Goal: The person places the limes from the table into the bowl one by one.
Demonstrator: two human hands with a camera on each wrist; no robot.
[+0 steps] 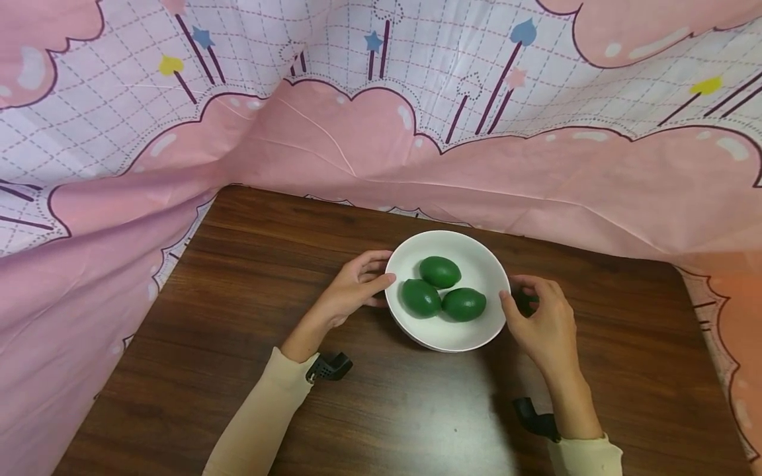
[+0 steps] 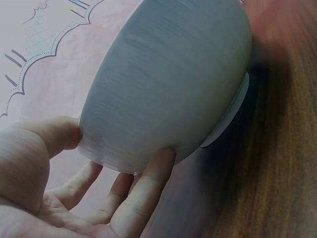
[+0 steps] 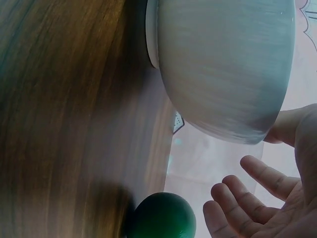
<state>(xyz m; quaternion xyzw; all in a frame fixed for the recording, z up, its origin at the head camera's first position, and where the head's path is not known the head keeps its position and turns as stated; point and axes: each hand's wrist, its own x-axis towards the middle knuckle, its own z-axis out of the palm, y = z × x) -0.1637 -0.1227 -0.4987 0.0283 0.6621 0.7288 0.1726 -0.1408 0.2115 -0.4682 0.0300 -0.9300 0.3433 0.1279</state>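
Left hand point(image 1: 352, 288) gripped the bowl point(image 1: 443, 336), right hand point(image 1: 549, 324) touched by thumb, fingers point(image 3: 273, 181) loose; a level hold seemed best for the limes point(image 1: 464, 305) inside!

Draped nook: pink fabric point(image 1: 333, 139), table point(image 1: 226, 291)

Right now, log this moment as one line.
Left hand: grips white bowl | right hand: thumb at rim, fingers off bowl | in bowl: three green fruits | on table near right hand: fourth green fruit
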